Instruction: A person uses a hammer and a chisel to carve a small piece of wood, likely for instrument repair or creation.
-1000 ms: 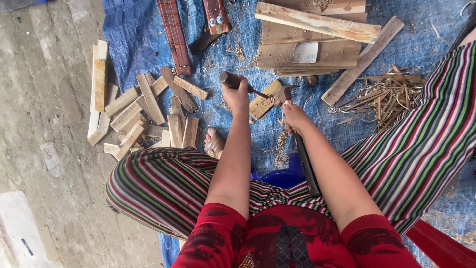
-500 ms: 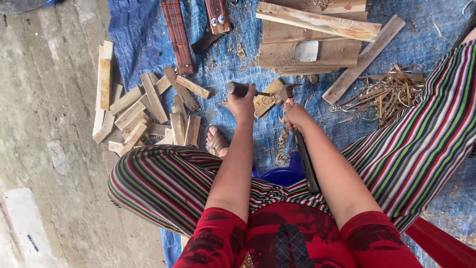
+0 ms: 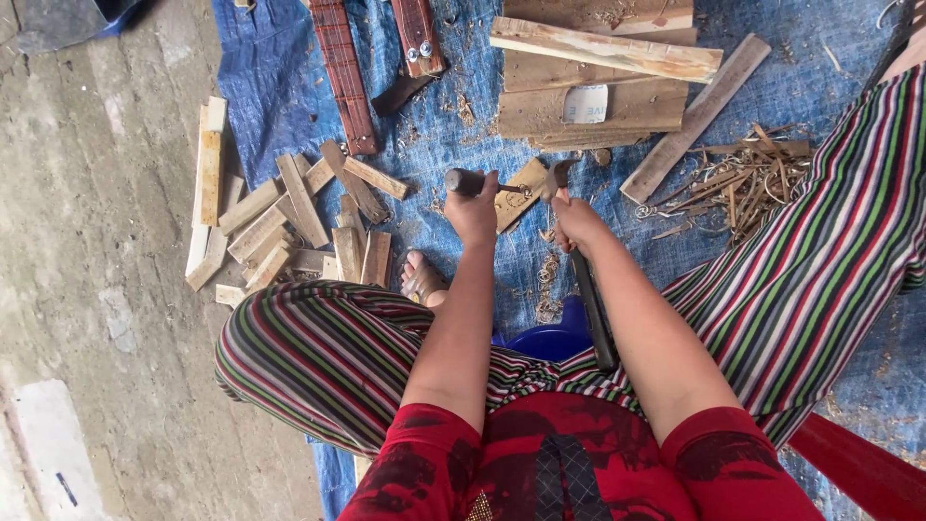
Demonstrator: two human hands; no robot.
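Blue tarp (image 3: 289, 106) over concrete: small wood block (image 3: 518, 190) lies at centre, left hand (image 3: 473, 214) clamped on a chisel (image 3: 473, 181), right hand (image 3: 577, 220) gripping a hammer (image 3: 588, 289); strike square, fingers back; cut slats (image 3: 289, 227) crowd left, planks (image 3: 598, 77) ahead.

The person wore a red top (image 3: 569, 463) with dark mottled print and short sleeves ending above the elbows. Loose trousers (image 3: 328, 352) carried narrow stripes of red, green, black and white. Both forearms were bare down to the fingers (image 3: 473, 207), and a sandal (image 3: 422, 280) covered one foot.
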